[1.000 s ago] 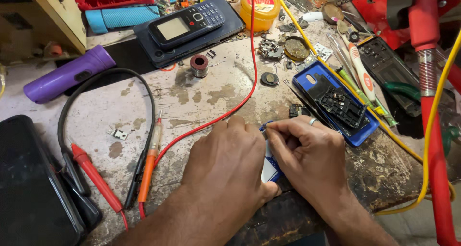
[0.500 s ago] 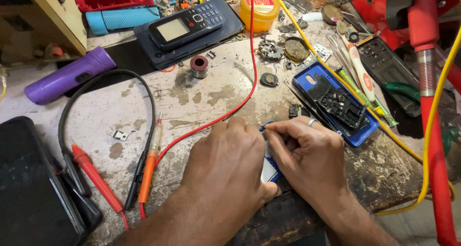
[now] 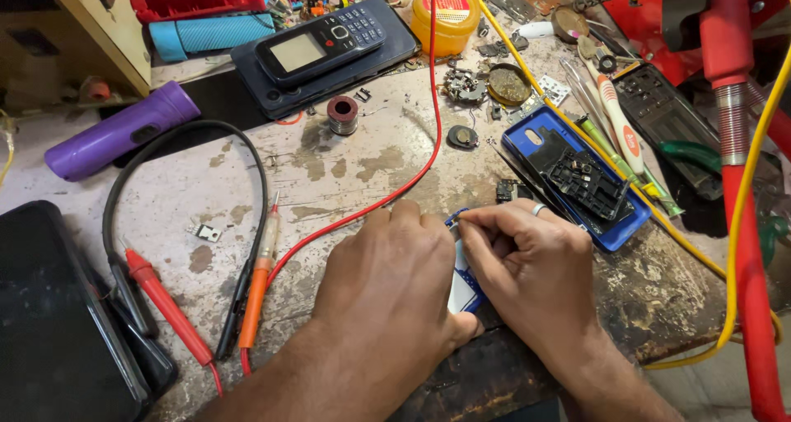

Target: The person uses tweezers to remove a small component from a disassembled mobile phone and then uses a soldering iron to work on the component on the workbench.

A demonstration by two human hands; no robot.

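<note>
Head view, far left: a black case [image 3: 49,323] lies at the worn table's [image 3: 354,166] near edge, with a purple torch [image 3: 119,131] above it and a black cable [image 3: 181,133] looping over to red and orange probes [image 3: 255,282] just left of the hands. A red wire [image 3: 371,208] runs from the top of the table down to the left hand's knuckles. The left hand [image 3: 383,286] lies curled, palm down, its fingers closed over a small blue-and-white phone part [image 3: 463,286] that sits at the table's front edge between both hands; only a strip of the part shows. The right hand [image 3: 527,265] touches it from the other side, fingers [image 3: 482,224] pinched shut at its upper corner; whether they hold a tool, I cannot tell. Bare tabletop lies open above the hands. Just right of them rests a blue phone shell [image 3: 535,142] holding a black keypad frame [image 3: 587,183], then screwdrivers [image 3: 618,133], a yellow cable [image 3: 725,249] and a red pipe [image 3: 746,249] crowding the right edge.
</note>
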